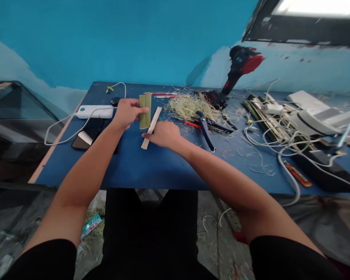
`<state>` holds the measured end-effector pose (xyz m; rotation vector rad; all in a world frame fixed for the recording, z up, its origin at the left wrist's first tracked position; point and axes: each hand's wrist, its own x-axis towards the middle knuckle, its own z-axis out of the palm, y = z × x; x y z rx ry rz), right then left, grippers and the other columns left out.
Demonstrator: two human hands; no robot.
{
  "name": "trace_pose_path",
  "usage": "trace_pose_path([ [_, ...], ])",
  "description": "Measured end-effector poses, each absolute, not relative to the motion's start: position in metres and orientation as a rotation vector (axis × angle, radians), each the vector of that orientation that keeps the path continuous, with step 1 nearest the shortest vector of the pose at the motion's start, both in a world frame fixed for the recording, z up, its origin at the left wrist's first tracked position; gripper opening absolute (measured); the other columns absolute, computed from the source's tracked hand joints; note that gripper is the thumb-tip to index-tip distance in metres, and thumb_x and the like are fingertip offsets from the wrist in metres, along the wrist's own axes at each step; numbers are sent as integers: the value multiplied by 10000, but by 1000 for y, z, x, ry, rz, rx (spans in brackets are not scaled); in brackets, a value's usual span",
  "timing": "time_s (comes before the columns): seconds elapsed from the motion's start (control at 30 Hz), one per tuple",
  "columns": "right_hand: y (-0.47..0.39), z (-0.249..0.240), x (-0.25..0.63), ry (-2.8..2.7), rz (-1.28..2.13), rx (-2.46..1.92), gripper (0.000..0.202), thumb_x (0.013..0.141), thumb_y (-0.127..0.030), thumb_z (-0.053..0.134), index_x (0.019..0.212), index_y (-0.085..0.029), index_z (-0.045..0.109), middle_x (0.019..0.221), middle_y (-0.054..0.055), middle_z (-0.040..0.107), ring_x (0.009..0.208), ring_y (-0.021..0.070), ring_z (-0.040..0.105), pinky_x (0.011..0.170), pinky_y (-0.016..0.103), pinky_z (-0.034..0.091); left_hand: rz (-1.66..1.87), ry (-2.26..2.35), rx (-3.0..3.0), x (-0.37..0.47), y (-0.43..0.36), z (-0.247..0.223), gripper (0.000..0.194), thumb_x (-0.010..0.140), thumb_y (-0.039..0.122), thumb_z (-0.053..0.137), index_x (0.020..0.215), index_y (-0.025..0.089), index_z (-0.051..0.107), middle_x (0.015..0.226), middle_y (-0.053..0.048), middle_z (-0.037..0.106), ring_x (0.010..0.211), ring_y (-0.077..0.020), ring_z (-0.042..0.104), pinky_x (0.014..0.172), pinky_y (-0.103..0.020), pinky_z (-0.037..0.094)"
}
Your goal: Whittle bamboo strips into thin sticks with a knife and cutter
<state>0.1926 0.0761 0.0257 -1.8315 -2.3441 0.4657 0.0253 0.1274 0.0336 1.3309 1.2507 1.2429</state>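
Observation:
My left hand (pixel 127 112) grips two flat green bamboo strips (pixel 145 121) side by side, held upright with thumb and fingers. My right hand (pixel 165 134) is closed on a pale bamboo strip (pixel 155 116), which slants just right of the green ones. Thin bamboo shavings (pixel 189 105) lie heaped beyond my right hand. Beside that heap rest a pair of dark-handled pliers or cutters (pixel 204 128), their exact kind unclear. Red pencils or pens (pixel 163 93) lie behind the strips.
A black and red cordless power tool (pixel 236 70) stands at the back. Tangled white cables (pixel 282 142) and bamboo lengths (pixel 265 120) cover the right side. On the left are a white power strip (pixel 95 111) and a dark phone (pixel 86 136). The blue table (pixel 151 171) ends before my lap.

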Motion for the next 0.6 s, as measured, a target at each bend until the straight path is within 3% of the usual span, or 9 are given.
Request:
trace_pose_path([
  [0.1, 86, 26, 191, -2298, 463, -1913, 431, 869, -469, 722, 1101, -115, 804, 1115, 282, 784, 1050, 437, 770, 814, 492, 599, 1246, 1225, 1318, 24, 127, 33, 276, 644, 255, 951, 801, 146, 752, 781, -41, 772, 743, -193, 751, 664, -314, 644],
  [0.2, 94, 26, 203, -2296, 504, -1907, 252, 788, -330, 732, 944, -142, 792, 959, 232, 793, 944, 395, 776, 770, 450, 590, 1226, 1221, 1316, 24, 127, 32, 230, 654, 215, 924, 805, 145, 764, 810, -54, 790, 767, -199, 758, 679, -317, 642],
  [0.27, 98, 24, 216, -2257, 613, -1824, 118, 812, -296, 690, 776, -189, 722, 816, 176, 767, 830, 333, 761, 755, 430, 583, 1199, 1221, 1319, 25, 126, 31, 210, 656, 181, 907, 814, 142, 775, 828, -62, 798, 770, -194, 754, 680, -309, 634],
  [0.33, 102, 20, 230, -2071, 821, -1733, 151, 851, -264, 637, 706, -224, 629, 730, 123, 732, 702, 266, 720, 691, 399, 572, 1148, 1205, 1323, 26, 124, 30, 215, 657, 167, 903, 835, 142, 785, 842, -66, 801, 771, -190, 751, 675, -301, 624],
  [0.43, 108, 10, 243, -1678, 992, -1571, 132, 872, -250, 635, 762, -247, 561, 665, 45, 648, 563, 186, 601, 545, 332, 487, 1051, 1158, 1336, 31, 120, 27, 243, 666, 202, 918, 870, 149, 797, 875, -67, 806, 780, -185, 753, 662, -286, 601],
  [0.6, 114, -8, 244, -1412, 1098, -1127, 192, 841, -336, 749, 872, -251, 579, 683, -32, 517, 546, 122, 418, 506, 288, 342, 977, 1088, 1336, 41, 112, 21, 372, 612, 313, 974, 913, 153, 823, 924, -73, 818, 795, -184, 748, 606, -255, 551],
])
